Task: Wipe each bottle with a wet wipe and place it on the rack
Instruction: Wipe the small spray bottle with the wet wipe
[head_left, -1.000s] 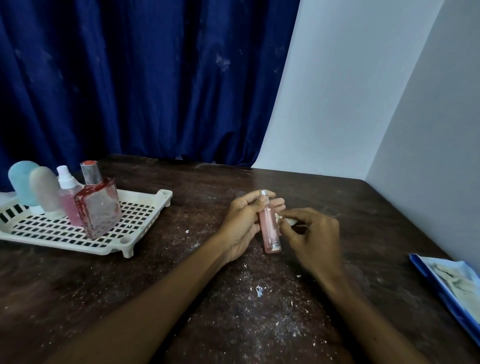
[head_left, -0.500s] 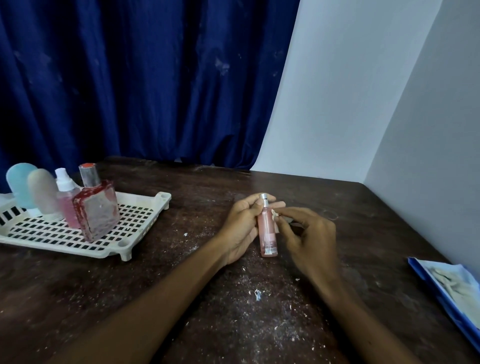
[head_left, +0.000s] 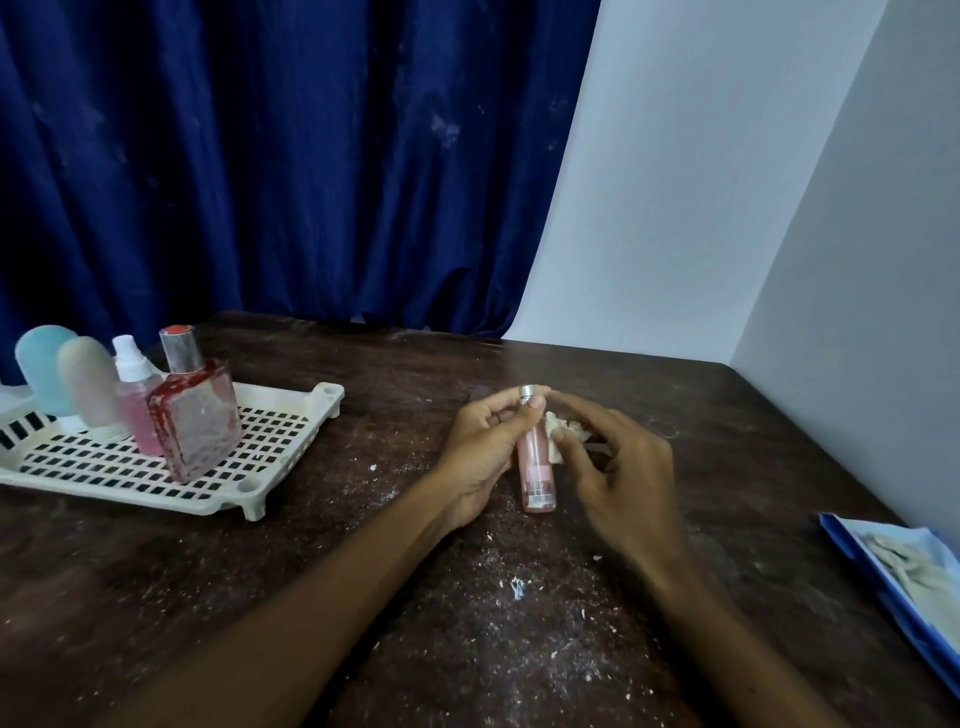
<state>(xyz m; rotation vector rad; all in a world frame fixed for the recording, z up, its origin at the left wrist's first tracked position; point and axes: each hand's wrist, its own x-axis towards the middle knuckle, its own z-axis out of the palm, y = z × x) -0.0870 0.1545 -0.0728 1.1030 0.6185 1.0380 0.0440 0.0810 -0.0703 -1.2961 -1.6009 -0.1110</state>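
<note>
A slim pink bottle (head_left: 536, 470) with a silver cap stands upright on the dark wooden table (head_left: 363, 597). My left hand (head_left: 480, 457) grips it near the top. My right hand (head_left: 621, 480) presses a crumpled white wet wipe (head_left: 558, 434) against the bottle's right side. To the left, a white slotted rack (head_left: 280, 447) carries several bottles: a square red-stained glass bottle (head_left: 195, 421), a pink spray bottle (head_left: 136, 400), a frosted beige bottle (head_left: 91, 384) and a pale blue bottle (head_left: 41, 366).
A blue wet-wipe pack (head_left: 904, 577) lies at the table's right edge. White crumbs and dust are scattered over the table in front of my hands. A blue curtain hangs behind; white walls close the back right corner.
My right hand has shifted the wipe up along the bottle's side. The bottle stays upright in my left hand in about the same spot.
</note>
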